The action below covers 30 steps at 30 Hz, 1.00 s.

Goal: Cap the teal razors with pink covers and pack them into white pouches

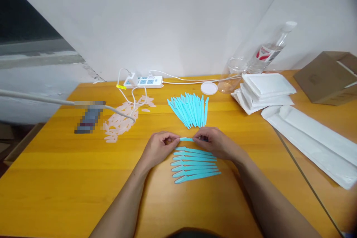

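Between my two hands, level across the table, is a turquoise eyebrow razor (186,139). The fingertips of my left hand (161,145) pinch its left end, and my right hand (213,142) grips the other end, hiding it. Just below lies a row of several more turquoise razors (192,163), set roughly parallel with their wider ends to the left. Beyond my hands a fanned pile of the same razors (190,109) rests on the table. Small pale pink, translucent pieces, which look like blade caps (122,119), lie scattered to the left.
A power strip (143,81) with white cables sits by the wall, and a blurred-out phone (89,119) is at left. At right are a round lid (209,88), a clear cup (232,74), a bottle (267,52), white padded packets (269,85), long white bags (312,141) and a cardboard box (320,78).
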Each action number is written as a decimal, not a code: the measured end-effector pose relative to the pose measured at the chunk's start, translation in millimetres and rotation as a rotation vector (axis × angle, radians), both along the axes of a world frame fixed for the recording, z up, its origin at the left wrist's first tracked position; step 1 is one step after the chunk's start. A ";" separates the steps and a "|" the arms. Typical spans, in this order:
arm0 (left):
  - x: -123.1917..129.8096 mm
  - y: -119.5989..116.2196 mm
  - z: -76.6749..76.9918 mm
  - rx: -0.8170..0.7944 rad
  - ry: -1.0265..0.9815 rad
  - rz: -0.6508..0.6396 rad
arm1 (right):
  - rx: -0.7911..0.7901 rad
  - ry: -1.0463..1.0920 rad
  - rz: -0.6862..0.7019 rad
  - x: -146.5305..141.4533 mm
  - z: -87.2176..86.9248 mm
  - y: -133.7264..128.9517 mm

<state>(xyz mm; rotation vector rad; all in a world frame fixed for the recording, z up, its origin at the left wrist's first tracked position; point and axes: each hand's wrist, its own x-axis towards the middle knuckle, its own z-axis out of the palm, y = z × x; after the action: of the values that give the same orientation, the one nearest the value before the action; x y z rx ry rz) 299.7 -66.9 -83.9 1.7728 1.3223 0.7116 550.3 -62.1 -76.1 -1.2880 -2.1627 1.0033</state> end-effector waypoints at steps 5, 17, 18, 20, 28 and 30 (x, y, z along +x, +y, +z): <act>-4.0 0.5 2.5 0.221 0.087 -0.140 | 0.087 -0.070 0.037 -6.3 8.1 -4.8; 15.9 -12.2 4.5 0.358 0.231 -0.463 | -0.002 -0.033 -0.760 29.5 -21.4 35.4; 16.0 -12.8 5.7 0.346 0.221 -0.469 | -0.024 -0.048 -0.768 30.5 -23.7 40.1; 16.5 -14.3 7.7 0.318 0.191 -0.485 | -0.027 -0.107 -0.772 29.1 -24.6 49.6; -14.9 13.4 2.3 0.314 0.121 -0.141 | -0.023 -0.321 -0.778 24.8 -12.7 77.7; -35.0 34.8 0.6 0.356 0.263 0.057 | -0.066 -0.330 -0.769 33.6 -9.8 76.9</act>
<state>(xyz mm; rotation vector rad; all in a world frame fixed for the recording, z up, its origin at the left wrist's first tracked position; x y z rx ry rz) 264.6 -32.1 -83.3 2.1801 1.4942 0.8052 584.0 14.8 -86.0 -2.1911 -1.5767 0.5641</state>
